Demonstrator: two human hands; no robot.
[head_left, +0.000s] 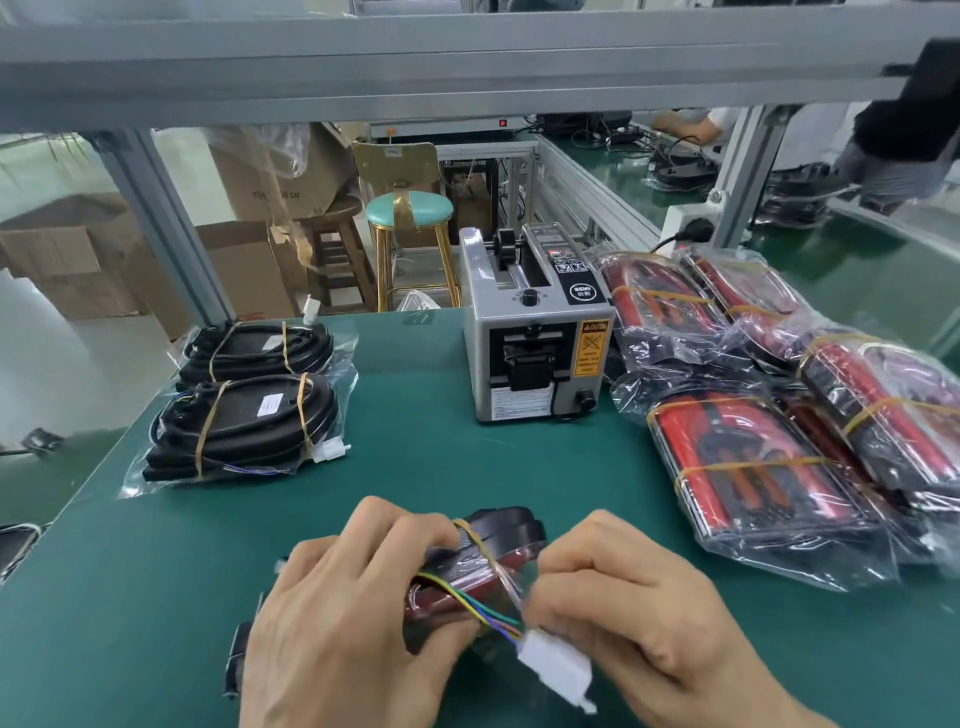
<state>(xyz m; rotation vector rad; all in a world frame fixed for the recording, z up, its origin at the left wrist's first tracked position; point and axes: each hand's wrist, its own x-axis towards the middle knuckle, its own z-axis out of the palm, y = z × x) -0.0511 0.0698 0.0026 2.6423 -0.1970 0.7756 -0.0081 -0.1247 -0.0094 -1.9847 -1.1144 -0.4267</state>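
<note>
A stack of red and black lamp units (498, 540) lies on the green mat close to me, with a yellow rubber band (475, 538) across it. Coloured wires (467, 605) run from the stack to a white connector (558, 667). My left hand (348, 618) grips the left side of the stack, fingers curled over its top. My right hand (639, 613) pinches something thin at the stack's right end, just above the connector; what it pinches is too blurred to name. The lower left of the stack is hidden under my left hand.
A grey tape dispenser machine (535, 332) stands at the middle back of the green bench (441, 467). Two bagged black units (249, 415) lie at the left. Several bagged red units (769, 415) are piled at the right. Stools, cartons and another person are beyond.
</note>
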